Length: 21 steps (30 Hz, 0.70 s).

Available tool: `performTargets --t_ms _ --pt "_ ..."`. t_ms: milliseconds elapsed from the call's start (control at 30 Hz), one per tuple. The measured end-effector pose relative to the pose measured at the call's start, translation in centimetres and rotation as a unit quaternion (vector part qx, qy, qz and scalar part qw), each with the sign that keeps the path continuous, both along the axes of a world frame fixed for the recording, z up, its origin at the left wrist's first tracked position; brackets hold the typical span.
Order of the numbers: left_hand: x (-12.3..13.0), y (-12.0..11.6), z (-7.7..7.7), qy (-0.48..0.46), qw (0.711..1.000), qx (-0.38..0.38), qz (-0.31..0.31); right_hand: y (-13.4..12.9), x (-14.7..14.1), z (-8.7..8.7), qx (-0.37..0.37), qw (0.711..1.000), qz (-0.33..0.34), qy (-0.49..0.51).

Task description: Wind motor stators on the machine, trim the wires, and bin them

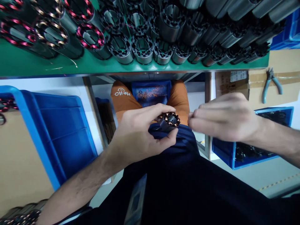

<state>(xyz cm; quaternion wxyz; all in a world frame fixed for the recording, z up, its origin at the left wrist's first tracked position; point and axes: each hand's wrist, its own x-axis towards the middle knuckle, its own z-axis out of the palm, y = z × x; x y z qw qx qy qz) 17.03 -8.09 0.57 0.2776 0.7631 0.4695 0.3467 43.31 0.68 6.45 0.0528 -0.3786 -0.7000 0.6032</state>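
**A:** So how far along are we with this one?

**B:** Pretty well along, by the look of it. The motor stator [166,125] in hand has copper-coloured windings around its open end, so we'd call at least part of the coil work done. Whether every slot is filled, or the ends are finished, we honestly can't tell at this size.

**A:** Where've we got it?

**B:** In our left hand [137,136], over the lap, in front of the orange trousers [179,101]. Fingers over the top, thumb underneath, closed just as far as the stator's width – open end tilted up at us.

**A:** And the right hand [226,117]?

**B:** Just beside it, apart from the stator. It's blurred – fingers look bunched together, but we can't tell if there's a wire end in them.

**A:** What about the rest of the batch?

**B:** Mixed bag on the green bench [77,71]. At the left end we've got red-wound stators [100,47] and copper-wound stators [71,42], so those have their wire in. From the middle to the right, the bare stators [163,58] in the front row show no coils that we can spot, so we'd guess plenty is left. The cutting pliers [270,75] are off to the right on cardboard [286,97], with neither hand on them.
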Motion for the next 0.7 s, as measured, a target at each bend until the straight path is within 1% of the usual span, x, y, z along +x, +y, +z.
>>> performTargets --t_ms 33,67,100,133,167,233,267,300,333,367,400,433,467,500,533,567,600,633,667,700 --pt "-0.1 0.0 0.0 -0.019 1.000 -0.017 -0.005 0.4 0.2 0.3 0.012 1.000 0.001 0.005" --pt "-0.2 0.0 -0.1 -0.028 0.999 -0.010 -0.011 0.8 0.5 0.4 0.006 1.000 0.000 0.014" --pt "-0.3 0.0 -0.1 -0.029 0.999 0.010 -0.013 1.2 0.7 0.2 -0.025 0.999 -0.005 0.024" --pt "-0.3 0.0 -0.2 -0.030 0.999 0.038 -0.012 1.5 1.0 -0.1 -0.082 0.996 -0.012 0.032" --pt "-0.3 0.0 -0.2 -0.032 0.997 0.065 -0.008 1.6 1.2 -0.6 -0.157 0.987 -0.021 0.035" --pt "-0.1 0.1 -0.2 -0.044 0.992 0.115 0.019 1.5 1.2 -1.9 -0.292 0.956 -0.024 0.021" --pt "0.0 0.1 -0.2 -0.050 0.989 0.137 0.026 1.2 1.1 -2.4 -0.338 0.941 -0.014 0.012" --pt "0.1 0.1 -0.1 -0.052 0.986 0.156 0.022 0.9 0.9 -2.8 -0.363 0.932 0.001 0.008" --pt "0.2 0.2 0.0 -0.046 0.984 0.174 0.006 0.5 0.6 -3.0 -0.359 0.933 0.015 0.008" --pt "0.2 0.2 0.1 -0.029 0.982 0.187 -0.016 0.1 0.3 -2.9 -0.314 0.949 0.025 0.010" --pt "0.2 0.2 0.1 -0.003 0.982 0.186 -0.030 -0.2 0.1 -2.6 -0.237 0.971 0.028 0.011" --pt "0.1 0.1 0.2 0.021 0.985 0.167 -0.031 -0.5 -0.2 -2.1 -0.146 0.989 0.028 0.008" --pt "0.1 0.1 0.2 0.035 0.990 0.131 -0.022 -0.6 -0.3 -1.5 -0.056 0.998 0.025 0.002" --pt "0.0 0.1 0.1 0.038 0.996 0.084 -0.006 -0.6 -0.4 -0.9 0.021 1.000 0.021 -0.006" --pt "0.0 0.0 0.1 0.029 0.999 0.039 0.006 -0.5 -0.3 -0.3 0.070 0.997 0.018 -0.013" --pt "-0.1 -0.1 0.0 0.011 1.000 0.011 0.009 -0.2 -0.1 0.1 0.085 0.996 0.017 -0.015" --pt "-0.2 -0.1 -0.1 -0.005 1.000 0.002 0.004 0.1 0.2 0.3 0.071 0.997 0.013 -0.012" --pt "-0.4 -0.1 -0.2 -0.015 1.000 0.018 -0.002 0.5 0.6 0.3 0.036 0.999 0.006 -0.004" --pt "-0.5 -0.2 -0.3 -0.016 0.999 0.047 -0.002 0.8 0.9 0.0 -0.022 1.000 -0.004 0.008" --pt "-0.6 -0.2 -0.4 -0.016 0.997 0.082 0.003 1.1 1.2 -0.4 -0.101 0.995 -0.015 0.019"
